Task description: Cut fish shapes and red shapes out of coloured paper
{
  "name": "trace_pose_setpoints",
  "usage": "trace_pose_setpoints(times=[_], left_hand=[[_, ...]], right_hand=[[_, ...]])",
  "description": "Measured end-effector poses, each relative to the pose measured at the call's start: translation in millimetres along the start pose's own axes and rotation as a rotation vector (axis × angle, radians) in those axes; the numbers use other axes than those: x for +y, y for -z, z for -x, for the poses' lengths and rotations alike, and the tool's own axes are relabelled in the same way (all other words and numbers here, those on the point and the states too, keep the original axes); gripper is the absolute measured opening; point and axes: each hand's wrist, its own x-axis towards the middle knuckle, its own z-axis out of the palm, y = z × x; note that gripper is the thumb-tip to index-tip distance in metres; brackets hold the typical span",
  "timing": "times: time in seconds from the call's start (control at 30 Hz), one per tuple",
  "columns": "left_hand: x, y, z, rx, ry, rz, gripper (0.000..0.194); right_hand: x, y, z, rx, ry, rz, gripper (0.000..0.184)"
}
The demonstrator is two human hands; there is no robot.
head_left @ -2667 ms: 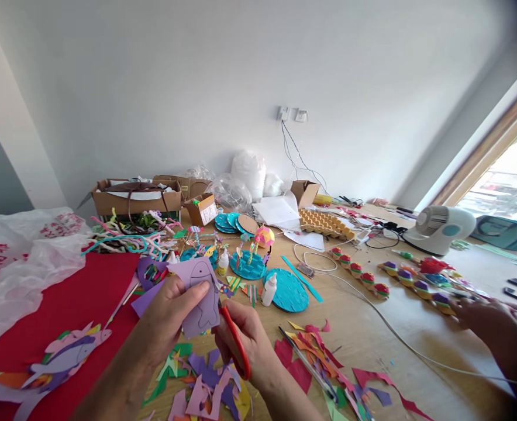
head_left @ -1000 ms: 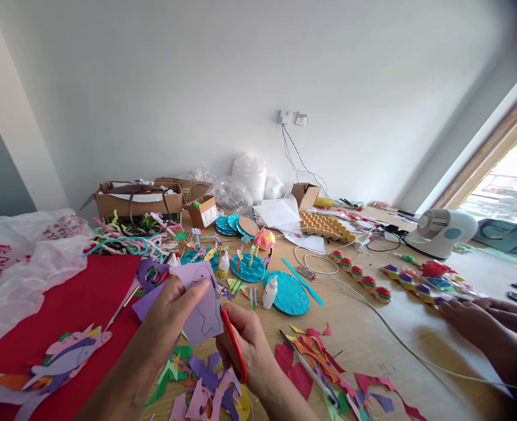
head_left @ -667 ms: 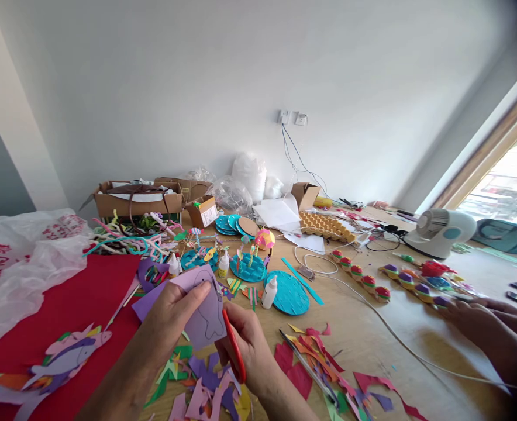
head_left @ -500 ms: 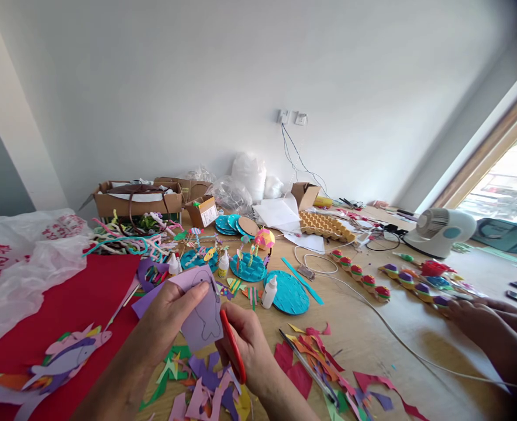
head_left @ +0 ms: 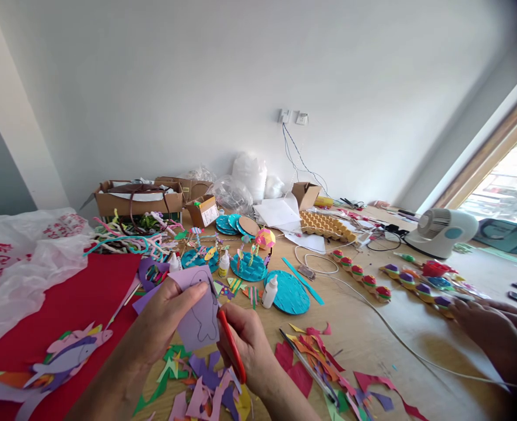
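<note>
A piece of light purple paper (head_left: 202,330) with a pencil-drawn fish outline is held up by my left hand (head_left: 171,313), thumb on top near the upper part of the drawing. My right hand (head_left: 247,339) is closed around red-handled scissors (head_left: 231,345). Their blades are at the paper's right edge, beside the outline, partly hidden by the paper and my fingers. Below my hands lie purple and pink paper scraps (head_left: 214,380). Cut-out paper fish (head_left: 72,356) rest in a stack on red paper (head_left: 109,292) to the left.
Blue discs (head_left: 287,292), glue bottles (head_left: 269,291) and a pen (head_left: 306,365) lie beyond and right of my hands. A white cable (head_left: 372,316) crosses the table. Another person's hands (head_left: 482,321) touch painted egg-carton strips (head_left: 419,289) near a fan (head_left: 443,233).
The purple paper has shifted slightly left and turned a little. The scissors have moved slightly along with it at its right edge. The other person's hands have barely moved.
</note>
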Motion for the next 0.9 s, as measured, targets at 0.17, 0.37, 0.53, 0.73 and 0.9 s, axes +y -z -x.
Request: trace_pose_setpoints(times=[0.17, 0.37, 0.53, 0.73, 0.9], left_hand=[[4.2, -2.3, 3.1, -0.027, -0.001, -0.001, 0.024], [5.0, -4.1, 6.1, -0.041, -0.005, 0.001, 0.023], [3.8, -3.9, 4.3, -0.017, 0.0, 0.0, 0.025], [2.4, -3.6, 3.4, 0.049, 0.008, -0.017, 0.026], [2.5, -5.0, 2.6, 0.087, -0.053, -0.076, 0.024]], right_hand=[[-2.3, 0.3, 1.0, -0.017, 0.006, 0.014, 0.042], [-3.1, 0.0, 0.8, 0.005, -0.005, 0.02, 0.039], [-4.2, -0.1, 0.3, 0.008, 0.007, 0.036, 0.036], [-4.8, -0.6, 0.0, 0.018, 0.008, 0.051, 0.038], [-2.8, -2.1, 0.1, 0.02, -0.025, 0.044, 0.036]])
